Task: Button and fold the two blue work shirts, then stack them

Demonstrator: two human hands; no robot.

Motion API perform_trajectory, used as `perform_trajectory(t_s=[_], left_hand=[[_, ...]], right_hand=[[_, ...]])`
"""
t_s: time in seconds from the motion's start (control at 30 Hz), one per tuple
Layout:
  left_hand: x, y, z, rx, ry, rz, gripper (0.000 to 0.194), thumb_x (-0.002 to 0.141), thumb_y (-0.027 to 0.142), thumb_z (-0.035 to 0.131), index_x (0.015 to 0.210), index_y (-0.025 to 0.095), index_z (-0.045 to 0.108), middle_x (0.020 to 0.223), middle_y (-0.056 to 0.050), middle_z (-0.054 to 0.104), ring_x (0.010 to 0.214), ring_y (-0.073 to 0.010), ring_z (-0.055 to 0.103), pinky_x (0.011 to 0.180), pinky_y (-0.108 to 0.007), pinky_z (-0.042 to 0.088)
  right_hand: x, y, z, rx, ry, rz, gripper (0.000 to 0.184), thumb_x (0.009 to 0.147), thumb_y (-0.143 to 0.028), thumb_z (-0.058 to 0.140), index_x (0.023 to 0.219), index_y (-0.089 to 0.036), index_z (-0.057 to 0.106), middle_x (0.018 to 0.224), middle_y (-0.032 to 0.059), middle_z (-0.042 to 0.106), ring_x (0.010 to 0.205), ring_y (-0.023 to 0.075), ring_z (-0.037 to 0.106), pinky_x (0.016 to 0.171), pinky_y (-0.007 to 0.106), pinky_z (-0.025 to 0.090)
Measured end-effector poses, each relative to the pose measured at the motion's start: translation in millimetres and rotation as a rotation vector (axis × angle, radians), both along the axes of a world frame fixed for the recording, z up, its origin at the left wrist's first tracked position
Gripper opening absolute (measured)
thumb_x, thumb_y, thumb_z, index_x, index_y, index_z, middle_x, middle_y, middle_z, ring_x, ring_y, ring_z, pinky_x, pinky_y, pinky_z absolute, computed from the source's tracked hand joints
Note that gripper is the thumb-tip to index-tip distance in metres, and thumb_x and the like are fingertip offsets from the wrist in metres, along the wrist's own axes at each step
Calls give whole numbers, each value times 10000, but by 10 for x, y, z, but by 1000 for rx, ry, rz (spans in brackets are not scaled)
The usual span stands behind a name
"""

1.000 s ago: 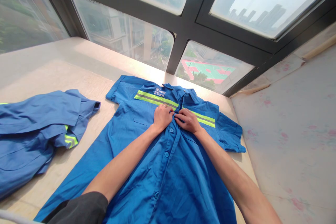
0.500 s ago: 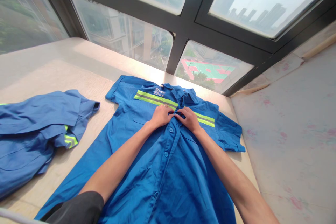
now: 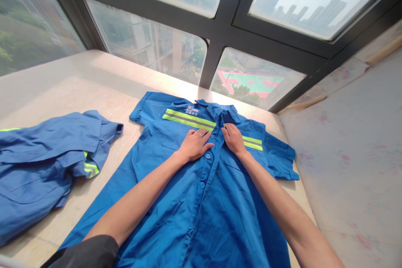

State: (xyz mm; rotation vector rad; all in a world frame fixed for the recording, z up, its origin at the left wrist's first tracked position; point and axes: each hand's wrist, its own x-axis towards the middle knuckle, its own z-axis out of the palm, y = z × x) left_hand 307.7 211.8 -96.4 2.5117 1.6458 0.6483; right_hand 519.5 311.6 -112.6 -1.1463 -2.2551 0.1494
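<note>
A blue short-sleeved work shirt (image 3: 201, 201) with yellow-green reflective stripes lies front up on a pale stone ledge (image 3: 78, 88), collar toward the window. Its buttons run down the middle. My left hand (image 3: 195, 144) lies flat on the chest just left of the button line, fingers stretched out, a ring on one finger. My right hand (image 3: 233, 137) rests flat on the other side of the placket, near the collar, fingers extended. Neither hand holds anything.
A second blue shirt (image 3: 40, 167) with the same stripes lies crumpled at the left of the ledge. Dark-framed windows (image 3: 220, 33) rise directly behind the shirt. A pale wall with pink blotches (image 3: 351, 150) borders the right side.
Both hands were pinched together at the upper button of the placket. They have let go and now lie flat and apart on the chest. The camera view shifted slightly.
</note>
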Motion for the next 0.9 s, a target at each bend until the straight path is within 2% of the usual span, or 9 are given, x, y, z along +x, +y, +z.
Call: perform_trajectory(t_s=[0.27, 0.4, 0.47, 0.53, 0.6, 0.67, 0.73, 0.83, 0.9], left_hand=[[-240, -32, -74, -41, 87, -93, 644, 1007, 599, 345, 1485, 182, 455, 1545, -135, 430, 1460, -275, 344, 1200, -469, 192], [-311, -53, -71, -26, 100, -103, 665, 1006, 592, 350, 1474, 132, 464, 1547, -166, 414, 1457, -285, 344, 1201, -479, 212], [-323, -95, -39, 23, 75, -63, 569, 1028, 496, 354, 1381, 97, 555, 1473, -185, 498, 1391, -283, 428, 1154, -443, 304], [-344, -165, 1, 57, 65, -19, 469, 1038, 389, 330, 1210, 105, 662, 1270, -182, 635, 1222, -270, 557, 1044, -410, 407], [-389, -260, 31, 55, 90, 0, 457, 1038, 343, 302, 1054, 134, 708, 1042, -156, 689, 1028, -251, 620, 932, -393, 457], [-458, -373, 35, 37, 123, 3, 467, 1041, 347, 294, 1030, 142, 713, 1004, -145, 692, 978, -246, 628, 904, -390, 467], [-533, -496, 6, 25, 131, 7, 454, 1040, 376, 318, 1158, 141, 688, 1171, -151, 677, 1101, -259, 613, 954, -394, 463], [-612, -687, -73, -14, 138, -10, 552, 1018, 490, 374, 1416, 144, 538, 1473, -154, 511, 1377, -282, 457, 1100, -422, 397], [-628, -794, -120, -57, 154, -17, 682, 994, 580, 381, 1491, 118, 451, 1559, -163, 396, 1469, -289, 337, 1179, -430, 319]], right_hand=[[252, 76, 21, -15, -151, 77, 458, 1049, -422, 317, 1120, -145, 675, 1290, 146, 624, 1218, 271, 562, 1055, 417, 444], [337, 115, 14, 1, -203, 68, 456, 1054, -416, 311, 1144, -138, 661, 1319, 145, 612, 1228, 272, 563, 1052, 410, 449], [330, 123, 14, 18, -253, 60, 445, 1054, -412, 317, 1130, -138, 659, 1325, 152, 607, 1215, 278, 568, 1033, 413, 459], [292, 111, 19, 29, -309, 37, 423, 1051, -401, 333, 1127, -135, 652, 1330, 167, 600, 1193, 284, 577, 1011, 417, 469], [237, 62, 26, 29, -372, -14, 387, 1044, -373, 359, 1156, -128, 638, 1334, 184, 594, 1165, 290, 591, 1000, 430, 471], [184, -38, 29, 19, -425, -75, 365, 1036, -337, 383, 1210, -114, 614, 1351, 203, 584, 1171, 304, 592, 1008, 457, 462], [147, -206, 21, 1, -440, -131, 396, 1030, -329, 398, 1283, -79, 574, 1387, 236, 553, 1239, 334, 559, 1034, 496, 441], [128, -601, -13, -17, -372, -185, 532, 1024, -417, 416, 1393, -41, 490, 1450, 279, 482, 1354, 372, 469, 1085, 550, 397], [128, -937, -41, -25, -305, -175, 617, 1018, -499, 406, 1459, -69, 435, 1492, 262, 445, 1405, 367, 417, 1114, 564, 370]])
